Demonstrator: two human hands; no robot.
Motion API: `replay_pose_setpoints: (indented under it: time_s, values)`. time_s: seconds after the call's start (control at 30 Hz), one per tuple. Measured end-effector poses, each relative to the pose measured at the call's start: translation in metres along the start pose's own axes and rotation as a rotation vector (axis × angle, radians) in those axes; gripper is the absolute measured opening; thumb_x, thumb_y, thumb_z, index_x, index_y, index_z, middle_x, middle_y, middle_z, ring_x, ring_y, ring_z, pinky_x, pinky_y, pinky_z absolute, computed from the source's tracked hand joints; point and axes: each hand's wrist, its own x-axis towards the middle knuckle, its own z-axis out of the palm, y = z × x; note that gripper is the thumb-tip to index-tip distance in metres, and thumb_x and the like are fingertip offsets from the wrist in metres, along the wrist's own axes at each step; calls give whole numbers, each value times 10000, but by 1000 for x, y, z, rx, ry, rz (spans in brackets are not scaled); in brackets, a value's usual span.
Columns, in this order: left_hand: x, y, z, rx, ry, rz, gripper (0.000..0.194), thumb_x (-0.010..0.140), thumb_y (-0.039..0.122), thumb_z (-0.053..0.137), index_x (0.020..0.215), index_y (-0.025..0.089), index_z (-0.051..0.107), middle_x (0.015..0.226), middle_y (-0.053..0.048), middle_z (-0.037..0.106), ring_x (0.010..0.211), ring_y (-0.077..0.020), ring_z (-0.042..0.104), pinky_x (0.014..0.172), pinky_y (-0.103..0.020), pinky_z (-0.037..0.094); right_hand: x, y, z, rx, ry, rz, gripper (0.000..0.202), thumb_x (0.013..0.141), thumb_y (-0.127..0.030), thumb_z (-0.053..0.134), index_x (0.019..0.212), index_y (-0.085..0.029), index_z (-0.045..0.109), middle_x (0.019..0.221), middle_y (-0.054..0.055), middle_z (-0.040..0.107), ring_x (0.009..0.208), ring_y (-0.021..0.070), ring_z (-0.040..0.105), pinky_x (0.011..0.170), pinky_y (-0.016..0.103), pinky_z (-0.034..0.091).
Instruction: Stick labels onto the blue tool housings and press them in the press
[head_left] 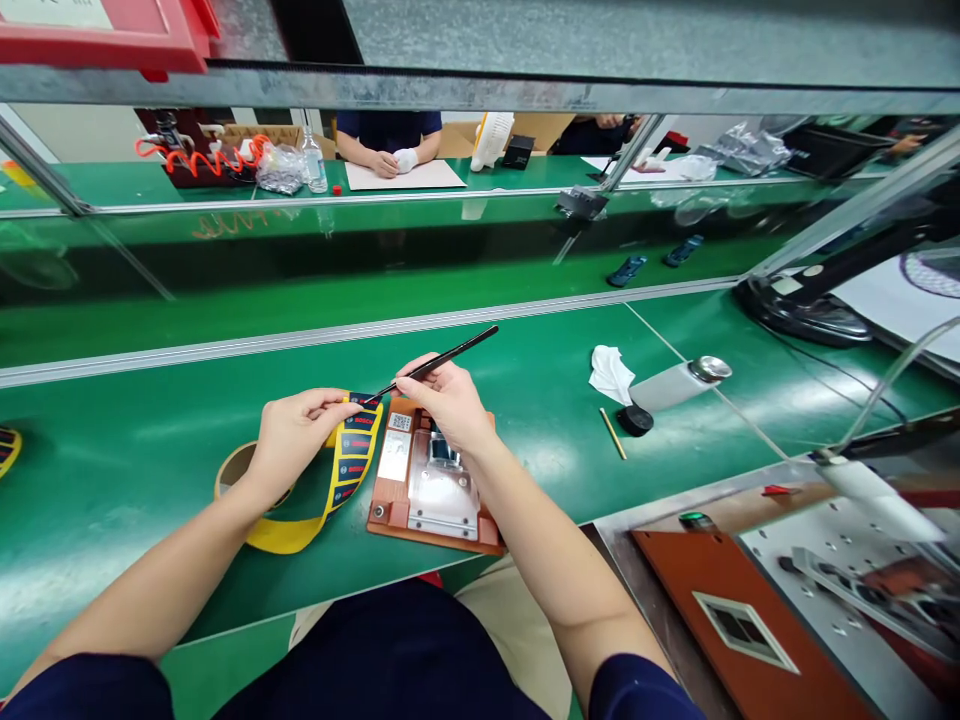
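Note:
My left hand point(292, 435) pinches the upper end of a yellow strip of dark BOSCH labels point(354, 468). The strip curves down and back to its roll point(234, 466), which lies partly behind my left wrist. My right hand point(454, 405) is closed on slim black tweezers point(463, 348), held slanted, with the tip at the strip's top label near my left fingertips. Whether the tip grips a label I cannot tell. Under my right hand lies a brown fixture plate point(390, 490) with a clear cover, a white sticker and a small dark part, partly hidden by the hand.
To the right are a crumpled tissue point(611, 374), a wooden stick point(613, 434), a white bottle point(670, 388) and its black cap point(634, 420). A machine with a brown plate point(720, 600) stands at lower right. Beyond the divider a co-worker's hands point(396, 162) rest on cardboard.

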Motion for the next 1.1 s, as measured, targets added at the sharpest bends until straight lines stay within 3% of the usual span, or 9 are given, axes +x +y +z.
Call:
replay_pose_setpoints:
  time_s: [0.1,0.23,0.4,0.5,0.6,0.7,0.8,0.9,1.1]
  values:
    - [17,2,0,381,-122,83,469,926,615,526,952,223,782,875,-59,792,837,-286,724,729,-333,493,-7,-3,-12,-66,44,-39,326,750,-469,841,870,-220,668,823,3,703,786,173,690,805,340,560]
    - [47,-8,11,777,-244,75,629,943,686,393,906,164,742,742,-137,745,795,-365,713,674,-369,450,-25,-11,-43,-135,103,-3,358,750,-500,835,877,-219,654,826,2,690,784,170,683,777,330,562]
    - [67,-27,31,853,-347,110,764,912,758,366,1176,118,690,861,-187,764,859,-393,720,643,-357,456,-51,-12,-77,-165,124,68,379,773,-528,815,888,-218,631,832,10,698,806,177,696,807,344,565]
    - [65,-23,28,867,-379,109,764,909,762,387,1270,144,658,875,-185,766,828,-393,719,639,-363,468,-63,-6,-85,-183,141,96,362,789,-519,804,895,-221,628,854,17,712,852,181,693,835,343,556]
    - [51,-6,15,908,-261,113,733,909,752,446,1314,172,639,891,-182,762,768,-395,701,668,-412,491,-72,-1,-85,-147,136,125,348,803,-505,797,907,-224,619,885,23,720,871,184,698,842,348,556]
    - [21,12,8,770,-129,272,552,962,653,481,1267,228,657,1014,-129,757,846,-357,700,723,-422,506,-76,2,-85,-132,134,132,340,803,-492,800,908,-226,616,881,18,709,859,181,698,833,348,559]
    - [-21,18,21,481,-208,575,340,1007,484,538,1194,233,669,1068,-86,744,964,-287,690,846,-397,517,-76,3,-84,-141,143,130,354,800,-510,798,915,-230,615,865,12,701,849,180,692,827,351,557]
    - [-61,10,46,299,-395,814,346,995,382,613,1293,205,614,1218,-114,707,1138,-282,637,1001,-427,480,-76,4,-84,-151,141,136,360,800,-516,797,916,-229,613,876,17,704,850,182,688,828,352,549]
    - [-94,-8,72,313,-351,858,526,952,279,689,1446,221,514,1344,-145,655,1270,-325,555,1088,-518,404,-76,5,-83,-173,156,121,340,798,-500,803,902,-231,623,862,11,697,834,179,675,814,345,553]
